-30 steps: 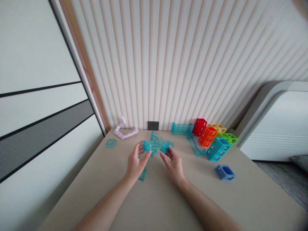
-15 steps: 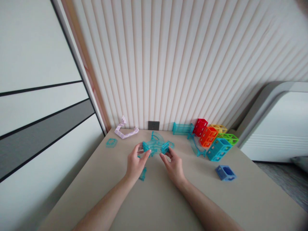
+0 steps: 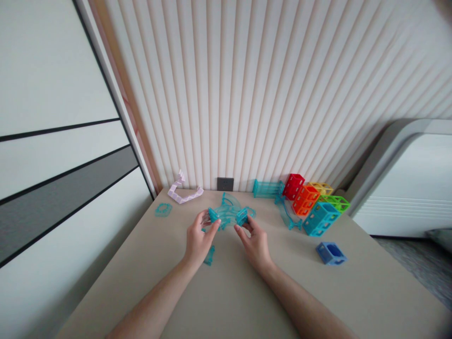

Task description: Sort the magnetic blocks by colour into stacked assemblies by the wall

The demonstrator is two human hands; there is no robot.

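Between my two hands is a curved, see-through teal track piece (image 3: 228,215). My left hand (image 3: 201,235) pinches its left end between thumb and fingers. The right end is gripped the same way by my right hand (image 3: 254,238). Other clear teal pieces lie behind it on the table, partly covered by it, among them a curved piece (image 3: 231,199) and a small one (image 3: 251,211) at the right. Beside my left wrist rests a short teal piece (image 3: 209,255), partly hidden by that hand.
At the right stand red (image 3: 294,186), orange (image 3: 305,199) and teal (image 3: 320,219) block frames, with a blue block (image 3: 331,254) nearer. A straight teal tube (image 3: 268,189) lies by the wall. A lilac folding snake (image 3: 184,194) and a flat teal piece (image 3: 163,210) are at the left.
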